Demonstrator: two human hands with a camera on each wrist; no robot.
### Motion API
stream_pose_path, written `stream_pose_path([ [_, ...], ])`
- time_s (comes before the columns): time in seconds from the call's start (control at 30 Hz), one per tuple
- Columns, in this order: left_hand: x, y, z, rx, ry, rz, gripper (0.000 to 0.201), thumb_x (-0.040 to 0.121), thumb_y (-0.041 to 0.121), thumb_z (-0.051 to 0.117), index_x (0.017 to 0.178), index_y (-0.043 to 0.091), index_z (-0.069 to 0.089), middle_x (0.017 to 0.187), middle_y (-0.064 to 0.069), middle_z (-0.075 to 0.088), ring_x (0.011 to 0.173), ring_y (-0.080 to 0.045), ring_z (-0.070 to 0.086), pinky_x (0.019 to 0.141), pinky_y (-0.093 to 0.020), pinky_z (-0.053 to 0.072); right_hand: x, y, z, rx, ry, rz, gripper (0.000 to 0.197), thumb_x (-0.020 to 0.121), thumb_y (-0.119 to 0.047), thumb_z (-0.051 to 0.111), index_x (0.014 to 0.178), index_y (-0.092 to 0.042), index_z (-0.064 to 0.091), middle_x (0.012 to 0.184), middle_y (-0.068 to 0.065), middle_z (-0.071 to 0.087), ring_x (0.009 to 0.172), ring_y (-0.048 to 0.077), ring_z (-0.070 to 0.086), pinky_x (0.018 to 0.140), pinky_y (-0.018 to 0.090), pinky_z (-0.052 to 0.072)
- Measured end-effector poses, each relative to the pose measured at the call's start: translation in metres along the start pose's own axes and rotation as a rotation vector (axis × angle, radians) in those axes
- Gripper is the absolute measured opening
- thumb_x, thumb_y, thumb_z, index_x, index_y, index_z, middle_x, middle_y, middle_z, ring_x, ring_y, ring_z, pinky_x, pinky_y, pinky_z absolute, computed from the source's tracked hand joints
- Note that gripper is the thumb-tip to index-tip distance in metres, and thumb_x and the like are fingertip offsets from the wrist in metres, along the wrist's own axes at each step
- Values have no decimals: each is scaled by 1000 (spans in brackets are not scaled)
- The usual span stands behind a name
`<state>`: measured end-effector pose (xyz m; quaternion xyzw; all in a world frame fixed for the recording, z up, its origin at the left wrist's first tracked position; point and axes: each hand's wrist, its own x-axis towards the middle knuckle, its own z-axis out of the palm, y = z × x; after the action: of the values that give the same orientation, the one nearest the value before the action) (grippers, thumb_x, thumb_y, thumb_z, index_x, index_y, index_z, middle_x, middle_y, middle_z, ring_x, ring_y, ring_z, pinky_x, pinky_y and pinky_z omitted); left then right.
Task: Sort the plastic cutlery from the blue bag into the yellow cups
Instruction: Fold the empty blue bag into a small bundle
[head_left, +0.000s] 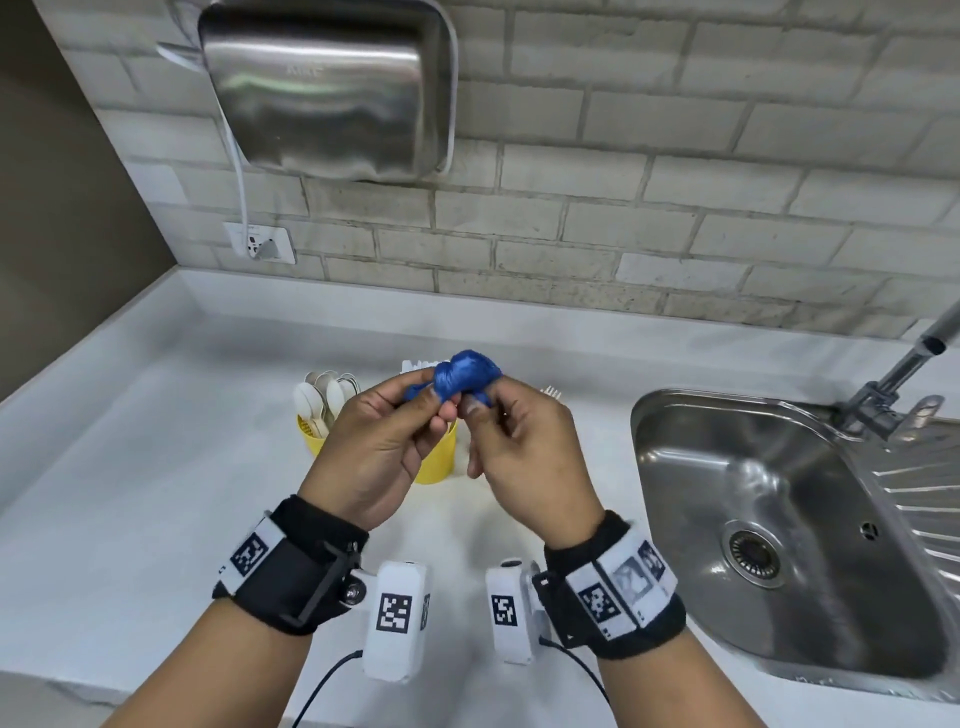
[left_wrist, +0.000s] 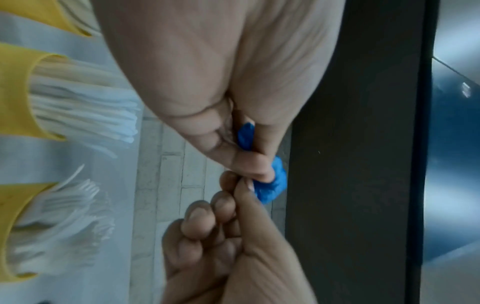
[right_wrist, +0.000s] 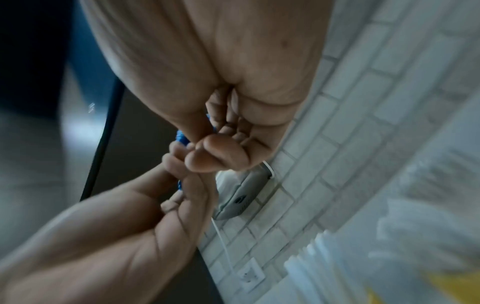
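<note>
Above the desk's middle, left hand (head_left: 387, 447) and right hand (head_left: 524, 457) both pinch the crumpled blue bag (head_left: 464, 375) between thumb and fingertips, directly over the yellow cups (head_left: 439, 457) already holding cutlery.

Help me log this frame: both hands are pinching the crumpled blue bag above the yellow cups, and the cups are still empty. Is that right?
Not quite. The left hand and right hand do pinch the crumpled blue bag above the yellow cups, but the cups are not empty: the head view shows spoons standing in one, and the left wrist view shows white cutlery in the cups.
</note>
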<state>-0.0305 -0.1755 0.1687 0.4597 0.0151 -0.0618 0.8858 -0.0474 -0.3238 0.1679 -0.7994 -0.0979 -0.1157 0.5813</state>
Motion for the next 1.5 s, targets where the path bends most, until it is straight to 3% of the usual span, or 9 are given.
stream_pose_path([
  [0.07, 1, -1, 0, 120, 60, 68, 19, 93, -1, 61, 109, 4, 69, 78, -5, 73, 65, -8, 66, 67, -15, 55, -5, 0, 0, -235, 34, -182, 18, 98, -10, 60, 80, -13, 59, 65, -7, 54, 58, 7, 49, 58, 25, 41],
  [0.3, -3, 4, 3, 680, 6, 319, 15, 92, -5, 68, 95, 8, 75, 84, -4, 75, 69, -9, 69, 69, -16, 55, -4, -14, -11, -655, 71, -473, 10, 96, -15, 62, 97, -9, 70, 112, 10, 52, 100, 29, 46, 84, 36, 45],
  [0.57, -5, 0, -2, 819, -71, 466, 18, 88, 2, 75, 100, 16, 77, 96, -6, 74, 89, -27, 73, 86, -45, 60, 12, -7, -24, -283, 68, -268, 11, 95, -8, 65, 89, -13, 72, 84, 0, 60, 75, 7, 54, 71, 15, 42],
  [0.8, -19, -12, 15, 1011, 41, 709, 23, 95, 7, 67, 111, 22, 73, 105, 12, 76, 96, 1, 72, 88, -14, 52, 20, -2, -7, -62, 289, -90, 19, 92, -7, 63, 85, -23, 71, 87, -4, 66, 79, 9, 66, 76, 29, 55],
  [0.9, -21, -9, 17, 1170, -60, 765, 34, 95, 30, 66, 127, 18, 70, 125, 8, 71, 115, 3, 65, 99, -15, 47, 24, 1, -3, 140, 308, 52, 20, 87, -12, 61, 86, -31, 69, 93, -4, 69, 86, 23, 72, 80, 48, 61],
  [1.0, -20, -4, 12, 1222, -148, 763, 43, 94, 38, 64, 132, 17, 68, 136, 7, 66, 126, 1, 58, 107, -16, 42, 22, 0, -1, 250, 286, 124, 23, 85, -4, 59, 84, -26, 67, 86, -10, 70, 86, 22, 71, 80, 49, 62],
  [1.1, -16, 4, 2, 1201, -112, 795, 31, 96, 31, 68, 125, 18, 73, 128, 6, 70, 120, 4, 62, 103, -15, 45, 17, -10, 2, 452, 154, 222, 26, 95, 8, 51, 88, -12, 67, 89, 9, 69, 62, 21, 68, 56, 35, 59],
  [1.37, -11, 22, -26, 1190, -57, 824, 21, 91, 12, 73, 108, 22, 78, 94, 2, 64, 88, -4, 63, 80, -13, 46, 12, -23, 34, 568, -79, 273, 23, 109, -11, 45, 112, -4, 66, 83, 6, 67, 70, 11, 68, 66, 28, 60],
  [1.5, -15, 41, -43, 1145, -14, 797, 23, 90, 9, 76, 107, 24, 77, 94, 12, 73, 89, -8, 69, 80, -21, 52, 8, -21, 52, 542, -111, 215, 24, 107, -8, 49, 122, -1, 67, 100, 12, 72, 81, 17, 71, 74, 29, 59],
])
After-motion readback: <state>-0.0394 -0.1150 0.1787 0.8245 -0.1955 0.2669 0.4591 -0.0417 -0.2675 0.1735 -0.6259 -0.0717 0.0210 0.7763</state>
